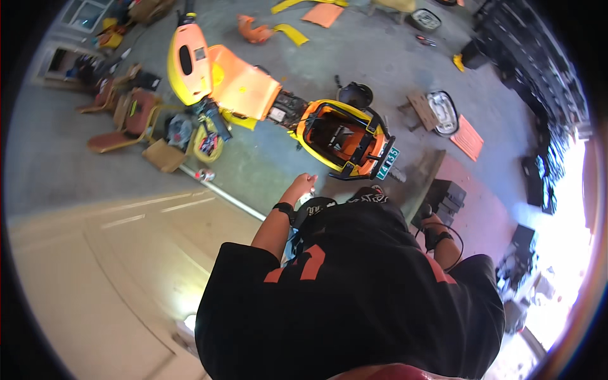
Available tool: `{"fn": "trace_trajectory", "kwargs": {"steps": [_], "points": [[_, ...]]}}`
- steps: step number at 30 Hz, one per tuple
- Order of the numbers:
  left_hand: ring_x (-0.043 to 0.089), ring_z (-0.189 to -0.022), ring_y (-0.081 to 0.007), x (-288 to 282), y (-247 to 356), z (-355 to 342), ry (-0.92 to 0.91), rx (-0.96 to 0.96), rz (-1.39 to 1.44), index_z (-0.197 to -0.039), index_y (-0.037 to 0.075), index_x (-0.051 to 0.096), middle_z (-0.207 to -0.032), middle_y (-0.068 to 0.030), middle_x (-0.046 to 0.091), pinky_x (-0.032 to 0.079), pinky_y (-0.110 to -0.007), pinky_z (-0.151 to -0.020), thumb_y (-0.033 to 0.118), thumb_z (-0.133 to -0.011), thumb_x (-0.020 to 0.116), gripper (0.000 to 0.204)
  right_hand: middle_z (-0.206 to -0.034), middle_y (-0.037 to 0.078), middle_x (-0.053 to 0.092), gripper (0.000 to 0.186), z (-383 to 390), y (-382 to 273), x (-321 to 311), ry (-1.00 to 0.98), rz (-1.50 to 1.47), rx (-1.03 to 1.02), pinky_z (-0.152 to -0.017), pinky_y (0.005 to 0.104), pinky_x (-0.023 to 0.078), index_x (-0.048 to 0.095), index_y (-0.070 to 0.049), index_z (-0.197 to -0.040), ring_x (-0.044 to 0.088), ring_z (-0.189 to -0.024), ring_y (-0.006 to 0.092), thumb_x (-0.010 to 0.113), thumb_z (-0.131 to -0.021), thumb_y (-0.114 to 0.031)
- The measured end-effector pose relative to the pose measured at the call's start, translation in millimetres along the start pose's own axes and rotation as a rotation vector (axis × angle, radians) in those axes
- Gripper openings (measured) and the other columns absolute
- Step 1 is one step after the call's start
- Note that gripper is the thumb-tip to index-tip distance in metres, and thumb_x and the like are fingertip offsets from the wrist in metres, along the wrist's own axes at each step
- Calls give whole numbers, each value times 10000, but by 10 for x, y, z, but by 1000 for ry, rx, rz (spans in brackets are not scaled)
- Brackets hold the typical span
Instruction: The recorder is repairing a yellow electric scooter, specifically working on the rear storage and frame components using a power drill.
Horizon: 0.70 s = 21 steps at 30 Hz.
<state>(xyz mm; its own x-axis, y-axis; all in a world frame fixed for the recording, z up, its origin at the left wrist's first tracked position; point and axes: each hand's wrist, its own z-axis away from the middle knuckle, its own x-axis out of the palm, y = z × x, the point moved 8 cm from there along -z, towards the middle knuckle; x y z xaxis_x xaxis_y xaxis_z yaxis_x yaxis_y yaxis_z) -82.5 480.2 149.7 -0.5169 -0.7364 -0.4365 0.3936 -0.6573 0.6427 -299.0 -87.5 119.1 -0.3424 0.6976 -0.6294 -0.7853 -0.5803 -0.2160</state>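
My left hand (302, 185) is just behind the scooter's tail, apart from it, with its fingers curled. What it holds, if anything, is too small to make out. On my right side, my right hand (433, 221) wraps round a dark handle-like object (425, 211), and a thin black cord (462, 238) loops beside that wrist. In front of me stands an orange and yellow scooter (244, 87), partly stripped of its panels. Its open rear compartment (339, 136) has a black rack (379, 126) round it, and a green plate (387, 163) hangs at the tail.
Orange and yellow panels (290, 34) lie on the far floor. A brown chair (136, 120) and a yellow basket (208, 142) stand left, with a tan car (82, 266) nearer me. To the right are a light-rimmed tray (443, 113), an orange panel (467, 137) and dark boxes (445, 197).
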Motion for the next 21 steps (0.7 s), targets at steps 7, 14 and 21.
{"fn": "trace_trajectory", "kwargs": {"steps": [7,14,21], "points": [[664,-676,-329,-260,352,-692,13,287,40,-938,21,596,-697,-165,644,505,-439,-627,175,-970,462,207,-808,109,687,449,1468,-322,515,-282,-120,203,-612,370,534,623,-17,-1107,664,-666,213,711,-691,-160],[615,-807,-468,223,1008,-1223,63,616,-252,-906,20,545,-793,-254,639,467,-560,-682,252,-1009,476,263,-855,100,683,494,2357,-827,934,-202,-313,281,-568,343,534,592,-25,-1176,651,-632,189,693,-706,-140],[645,-717,-392,574,845,-1427,355,688,-442,-944,102,594,-779,-157,672,488,-512,-594,263,-993,503,192,-1021,235,686,752,1983,-485,1382,-101,-220,280,-807,423,542,433,-57,-1398,691,-914,352,697,-704,-181]]}}
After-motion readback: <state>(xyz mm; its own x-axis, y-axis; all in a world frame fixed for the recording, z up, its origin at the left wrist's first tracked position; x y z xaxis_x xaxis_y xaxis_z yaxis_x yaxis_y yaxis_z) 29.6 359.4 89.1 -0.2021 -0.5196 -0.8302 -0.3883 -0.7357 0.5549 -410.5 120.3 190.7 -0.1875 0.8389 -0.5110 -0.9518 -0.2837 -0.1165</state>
